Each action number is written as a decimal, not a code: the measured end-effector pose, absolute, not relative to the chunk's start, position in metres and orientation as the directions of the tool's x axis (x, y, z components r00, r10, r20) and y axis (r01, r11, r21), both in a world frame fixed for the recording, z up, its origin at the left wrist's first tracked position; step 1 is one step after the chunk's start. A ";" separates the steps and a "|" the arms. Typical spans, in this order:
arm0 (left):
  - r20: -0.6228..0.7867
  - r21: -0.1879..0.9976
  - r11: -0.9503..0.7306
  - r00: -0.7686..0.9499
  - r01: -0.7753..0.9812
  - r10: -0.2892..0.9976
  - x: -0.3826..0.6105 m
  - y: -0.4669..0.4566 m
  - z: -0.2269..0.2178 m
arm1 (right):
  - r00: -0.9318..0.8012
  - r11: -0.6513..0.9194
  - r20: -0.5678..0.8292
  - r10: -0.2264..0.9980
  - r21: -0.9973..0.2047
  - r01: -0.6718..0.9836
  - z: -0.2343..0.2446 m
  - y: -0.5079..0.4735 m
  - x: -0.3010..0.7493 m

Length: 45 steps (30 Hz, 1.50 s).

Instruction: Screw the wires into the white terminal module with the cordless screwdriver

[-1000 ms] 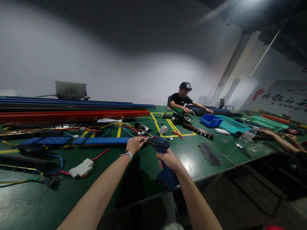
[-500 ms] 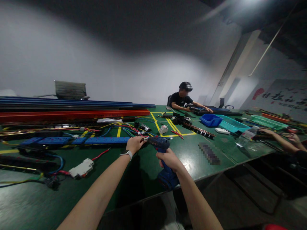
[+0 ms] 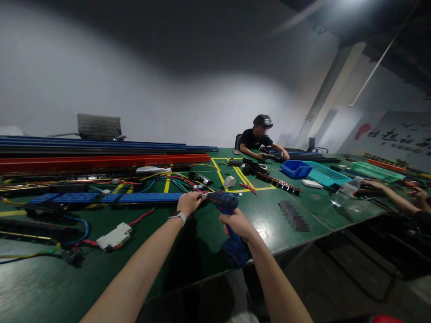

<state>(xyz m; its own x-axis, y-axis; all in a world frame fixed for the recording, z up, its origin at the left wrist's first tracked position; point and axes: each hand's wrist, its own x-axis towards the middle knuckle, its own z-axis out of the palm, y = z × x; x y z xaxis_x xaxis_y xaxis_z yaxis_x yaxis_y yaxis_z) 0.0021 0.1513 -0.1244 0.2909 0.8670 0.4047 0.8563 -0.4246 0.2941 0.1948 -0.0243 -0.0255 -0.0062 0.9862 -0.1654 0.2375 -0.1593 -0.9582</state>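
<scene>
My right hand (image 3: 237, 223) is wrapped around the grip of a blue cordless drill (image 3: 224, 202), which points left. My left hand (image 3: 189, 203), with a watch on its wrist, is closed at the right end of a long blue socket strip (image 3: 148, 197). The drill's tip meets the fingers of my left hand there; the exact contact point is hidden. Nearer to me, left of my left forearm, lies a white circuit breaker (image 3: 115, 237) with a red wire. Another white breaker (image 3: 229, 181) stands beyond the drill.
Red (image 3: 107, 161) and blue rails (image 3: 101, 146) lie along the back left. Loose wires spread behind the strip. On the right are a blue bin (image 3: 296, 168), a teal basket (image 3: 326, 174), a plastic bottle (image 3: 346, 190) and a blurred-out flat object (image 3: 294, 215). Two co-workers work at the table.
My hands and the drill stay in the same place. Across the table, the co-worker's outstretched arm has drawn in, and their hands are closer together.
</scene>
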 end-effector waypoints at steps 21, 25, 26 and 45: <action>0.403 0.295 -0.419 0.286 0.859 0.869 0.003 0.149 -0.122 | -0.022 -0.141 -0.151 0.988 -0.959 0.247 -0.031 -0.021 0.197; 0.404 0.290 -0.415 0.282 0.863 0.870 0.002 0.150 -0.123 | -0.024 -0.137 -0.147 0.989 -0.960 0.245 -0.033 -0.021 0.197; 0.404 0.290 -0.414 0.282 0.863 0.870 0.002 0.150 -0.123 | -0.030 -0.133 -0.144 0.989 -0.961 0.242 -0.033 -0.021 0.197; 0.400 0.298 -0.423 0.290 0.856 0.869 0.002 0.150 -0.123 | -0.023 -0.142 -0.153 0.988 -0.956 0.257 -0.028 -0.023 0.195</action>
<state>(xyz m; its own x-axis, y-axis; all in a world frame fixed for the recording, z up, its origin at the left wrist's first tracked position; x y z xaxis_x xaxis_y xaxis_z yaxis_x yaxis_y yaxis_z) 0.0023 0.1498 -0.1230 0.2898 0.8693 0.4004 0.8560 -0.4226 0.2979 0.1953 -0.0233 -0.0277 -0.0234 0.9879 -0.1535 0.2568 -0.1424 -0.9559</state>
